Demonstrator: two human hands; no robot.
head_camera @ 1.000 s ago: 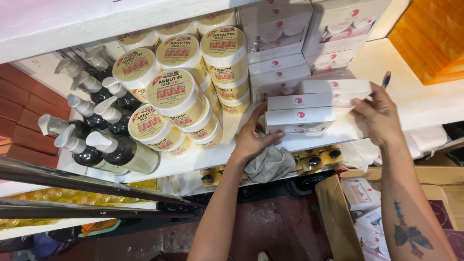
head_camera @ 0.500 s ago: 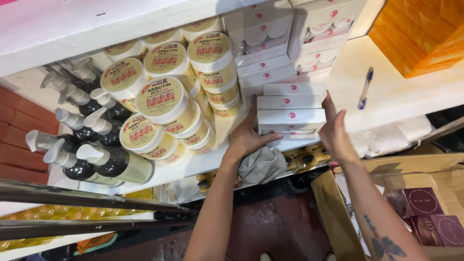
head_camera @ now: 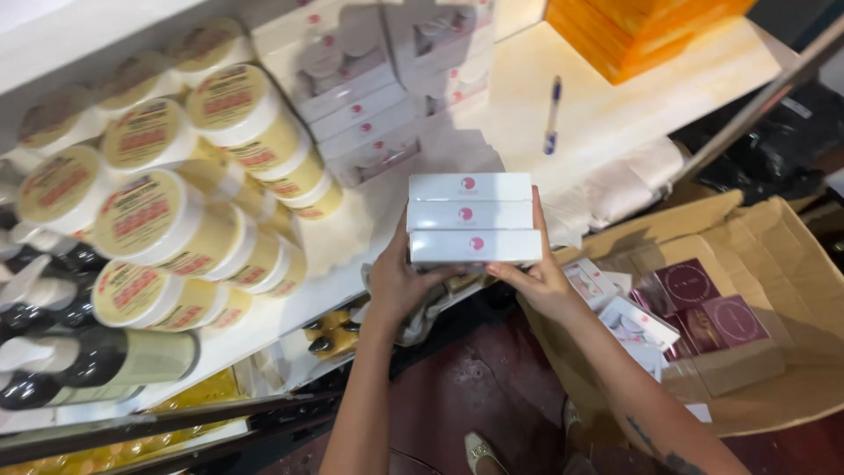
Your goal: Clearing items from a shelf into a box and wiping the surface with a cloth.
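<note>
A stack of three long white boxes (head_camera: 472, 217), each with a small pink dot, hangs in front of the white shelf (head_camera: 607, 114). My left hand (head_camera: 397, 281) grips the stack's left end and underside. My right hand (head_camera: 536, 268) clasps its right end, fingers up along the side. More of the same white boxes (head_camera: 360, 105) lie piled on the shelf behind, beside rows of cream jars (head_camera: 167, 211) with yellow lids.
A blue pen (head_camera: 552, 114) lies on the shelf near an orange box (head_camera: 633, 31). Dark pump bottles (head_camera: 97, 356) stand at the far left. An open cardboard carton (head_camera: 765, 255) at the right holds maroon and white boxes. Red floor lies below.
Both hands have closed on the three-box stack and drawn it off the shelf toward me. The view has shifted right and down, showing the carton.
</note>
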